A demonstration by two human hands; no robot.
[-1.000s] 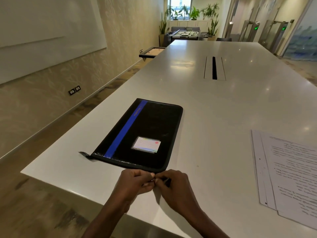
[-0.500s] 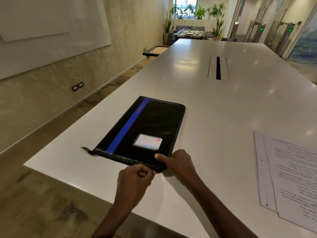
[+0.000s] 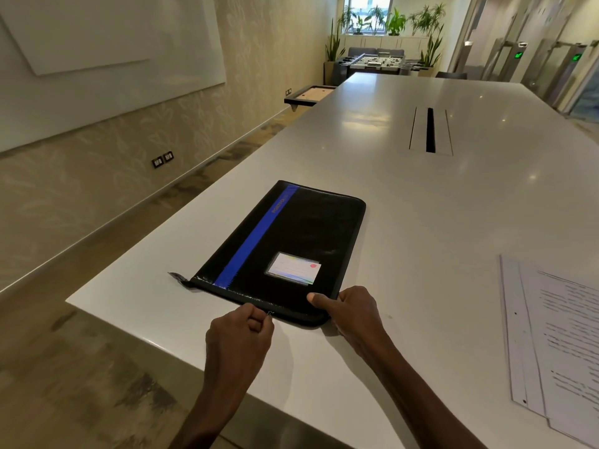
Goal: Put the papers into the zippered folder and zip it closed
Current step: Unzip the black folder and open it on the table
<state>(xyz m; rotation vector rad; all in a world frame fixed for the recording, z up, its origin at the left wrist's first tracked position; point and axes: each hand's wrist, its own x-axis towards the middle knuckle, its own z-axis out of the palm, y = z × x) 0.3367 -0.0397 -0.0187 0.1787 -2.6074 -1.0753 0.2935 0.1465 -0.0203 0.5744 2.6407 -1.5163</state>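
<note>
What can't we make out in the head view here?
- Zipper pull: tiny, mostly covered by left hand grip.
- Right hand fingers: hidden behind folder corner.
- Papers: cut off by right edge; text too blurred.
- Folder's label card: writing too small.

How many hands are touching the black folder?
2. The left hand pinches at the black zippered folder's near edge; the right hand holds its near right corner.

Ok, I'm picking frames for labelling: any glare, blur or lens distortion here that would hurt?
Head view: wide-angle bending curves the table edges; soft ceiling-light glare on its far surface; the papers at the right edge have smeared, unreadable text; the folder is sharp, its label pocket shiny; the left hand and right hand cast soft shadows.
</note>
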